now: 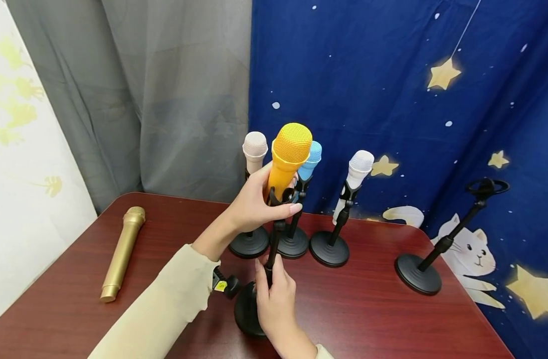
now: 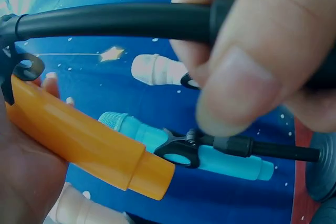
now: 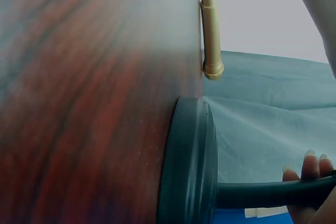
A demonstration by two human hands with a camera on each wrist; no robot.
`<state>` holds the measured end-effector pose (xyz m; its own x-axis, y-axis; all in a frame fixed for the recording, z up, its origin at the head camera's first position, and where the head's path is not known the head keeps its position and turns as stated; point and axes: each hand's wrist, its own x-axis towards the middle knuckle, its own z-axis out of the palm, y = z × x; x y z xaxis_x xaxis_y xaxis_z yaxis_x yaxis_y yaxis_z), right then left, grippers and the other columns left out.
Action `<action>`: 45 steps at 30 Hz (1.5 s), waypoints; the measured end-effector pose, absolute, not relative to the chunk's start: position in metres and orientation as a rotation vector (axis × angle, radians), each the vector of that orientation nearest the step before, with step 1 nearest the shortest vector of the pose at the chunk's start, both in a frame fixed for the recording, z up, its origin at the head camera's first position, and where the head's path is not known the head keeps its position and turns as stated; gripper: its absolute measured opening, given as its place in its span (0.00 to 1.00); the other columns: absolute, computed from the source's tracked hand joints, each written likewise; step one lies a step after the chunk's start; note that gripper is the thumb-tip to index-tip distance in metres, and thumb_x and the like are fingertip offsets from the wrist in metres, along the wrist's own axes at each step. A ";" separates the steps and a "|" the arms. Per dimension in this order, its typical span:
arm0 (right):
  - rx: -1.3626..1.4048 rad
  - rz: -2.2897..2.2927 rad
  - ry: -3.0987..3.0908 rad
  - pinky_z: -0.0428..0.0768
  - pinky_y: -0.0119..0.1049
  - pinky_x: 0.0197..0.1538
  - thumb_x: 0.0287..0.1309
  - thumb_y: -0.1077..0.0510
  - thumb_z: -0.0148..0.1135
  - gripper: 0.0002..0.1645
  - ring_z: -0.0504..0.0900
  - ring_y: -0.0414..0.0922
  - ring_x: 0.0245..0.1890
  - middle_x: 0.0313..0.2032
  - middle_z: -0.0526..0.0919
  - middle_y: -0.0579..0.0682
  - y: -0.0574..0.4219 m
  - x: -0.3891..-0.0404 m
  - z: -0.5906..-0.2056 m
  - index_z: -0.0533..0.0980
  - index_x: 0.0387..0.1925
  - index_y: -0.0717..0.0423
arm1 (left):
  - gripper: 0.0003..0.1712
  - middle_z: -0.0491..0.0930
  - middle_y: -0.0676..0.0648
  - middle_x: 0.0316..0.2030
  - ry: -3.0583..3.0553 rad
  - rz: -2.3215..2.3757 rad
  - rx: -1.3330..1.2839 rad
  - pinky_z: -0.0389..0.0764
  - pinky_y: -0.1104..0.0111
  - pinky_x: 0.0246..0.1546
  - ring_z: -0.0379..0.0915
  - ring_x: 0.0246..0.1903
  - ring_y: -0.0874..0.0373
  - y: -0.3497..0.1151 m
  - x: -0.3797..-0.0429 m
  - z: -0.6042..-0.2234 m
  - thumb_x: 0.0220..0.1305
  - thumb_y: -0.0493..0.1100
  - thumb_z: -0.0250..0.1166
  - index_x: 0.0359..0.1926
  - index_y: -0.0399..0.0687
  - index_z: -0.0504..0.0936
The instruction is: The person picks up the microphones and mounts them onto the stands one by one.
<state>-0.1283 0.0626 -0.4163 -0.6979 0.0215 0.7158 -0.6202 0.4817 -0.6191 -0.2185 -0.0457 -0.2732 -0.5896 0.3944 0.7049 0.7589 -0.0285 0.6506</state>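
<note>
An orange microphone leans upright in my left hand, whose fingers wrap behind it while the thumb lies across the front. At the thumb, the black clip of a desk stand overlaps the microphone's body. In the left wrist view the orange microphone slants below the stand's pole, its lower end free. My right hand grips that pole low down, just above the round base. The right wrist view shows the base at the tabletop, with fingertips by the pole.
Behind my hands, a pale pink microphone, a blue one and a white one sit in stands. A bare stand is at the right. The gold microphone lies left on the red-brown table.
</note>
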 end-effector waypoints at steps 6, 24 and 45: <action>0.481 1.206 -2.054 0.73 0.19 0.27 0.70 0.60 0.59 0.03 0.72 0.25 0.20 0.19 0.74 0.39 0.063 -0.128 -0.417 0.74 0.38 0.52 | 0.26 0.74 0.44 0.38 -1.928 -1.690 -1.235 0.78 0.64 0.42 0.73 0.38 0.53 -0.045 -0.220 -0.275 0.54 0.44 0.74 0.49 0.39 0.74; 0.520 1.258 -2.099 0.74 0.19 0.26 0.72 0.58 0.58 0.04 0.72 0.24 0.20 0.22 0.75 0.40 0.063 -0.129 -0.418 0.74 0.40 0.54 | 0.10 0.73 0.47 0.21 -1.682 -2.001 -1.329 0.80 0.63 0.23 0.73 0.19 0.55 -0.033 -0.214 -0.289 0.68 0.38 0.59 0.35 0.32 0.73; 0.579 1.345 -2.484 0.79 0.28 0.36 0.66 0.38 0.63 0.13 0.80 0.30 0.29 0.25 0.79 0.32 0.090 -0.132 -0.401 0.75 0.40 0.39 | 0.28 0.80 0.35 0.50 -1.913 -1.998 -1.110 0.82 0.64 0.48 0.80 0.47 0.57 -0.045 -0.202 -0.294 0.74 0.51 0.54 0.64 0.36 0.69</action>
